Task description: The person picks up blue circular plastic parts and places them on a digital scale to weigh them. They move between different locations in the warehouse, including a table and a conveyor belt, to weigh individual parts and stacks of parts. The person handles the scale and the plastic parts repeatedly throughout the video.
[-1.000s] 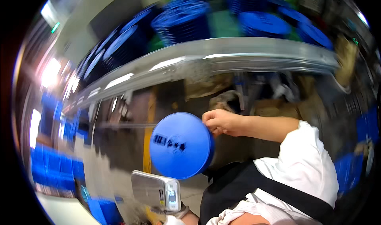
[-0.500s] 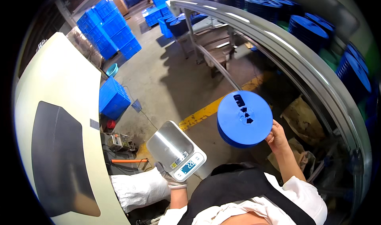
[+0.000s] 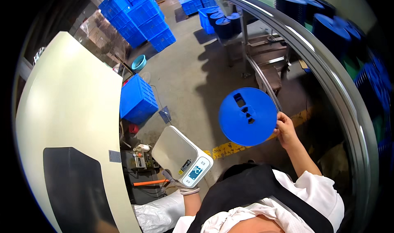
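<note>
A flat digital scale (image 3: 177,154) with a metal-topped plate and a small lit display rests in my left hand (image 3: 179,185), which wears a light glove and grips it from below at its near left edge. Fingers partly vanish under the scale. Out to the right, my bare right hand (image 3: 285,128) pinches the rim of a round blue plastic reel (image 3: 262,120). Its flat face shows cut-out slots near the middle, and whether more than one reel is held cannot be told. Reel and scale are apart.
A cream machine housing (image 3: 78,97) with a dark panel fills the left. On the right curves a metal-framed conveyor (image 3: 303,44) bearing stacked blue reels (image 3: 330,31). Blue crates (image 3: 141,17) stand behind, another blue crate (image 3: 138,99) nearer. An orange-handled tool (image 3: 150,183) lies beside a white sack (image 3: 162,210).
The view has turned, so the crates and conveyor sit farther right. The reel has tilted: its thick side edge showed before, now mainly its face. Both hands keep their holds.
</note>
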A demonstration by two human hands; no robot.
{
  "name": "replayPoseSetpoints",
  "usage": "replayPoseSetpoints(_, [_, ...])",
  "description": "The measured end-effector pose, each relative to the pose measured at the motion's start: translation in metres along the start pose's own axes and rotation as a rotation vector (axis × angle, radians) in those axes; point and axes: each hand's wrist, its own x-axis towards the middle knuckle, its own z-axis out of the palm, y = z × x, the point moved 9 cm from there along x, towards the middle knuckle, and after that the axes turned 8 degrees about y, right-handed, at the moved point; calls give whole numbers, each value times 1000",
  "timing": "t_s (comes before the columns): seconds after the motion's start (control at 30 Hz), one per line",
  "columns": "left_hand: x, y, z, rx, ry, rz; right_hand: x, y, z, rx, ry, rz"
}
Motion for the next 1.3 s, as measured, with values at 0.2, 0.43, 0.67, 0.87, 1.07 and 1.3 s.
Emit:
replayPoseSetpoints(0.2, [151,21,13,-65,80,139,193,33,135,84,-194,138])
replayPoseSetpoints(0.43, [394,15,70,-120,78,149,403,39,246,155,-154,154])
replayPoseSetpoints(0.67, [655,-37,192,-434,-86,-67,609,-6,309,63,-38,120])
replayPoseSetpoints(0.87, [872,-74,281,19,126,72,819,-32,385,4,6,46])
replayPoseSetpoints(1.07, [1006,-94,312,-32,191,66,1002,-31,452,-19,-39,51])
replayPoseSetpoints(1.3, [1183,-64,354,288,145,267,1199,-12,596,62,-225,68])
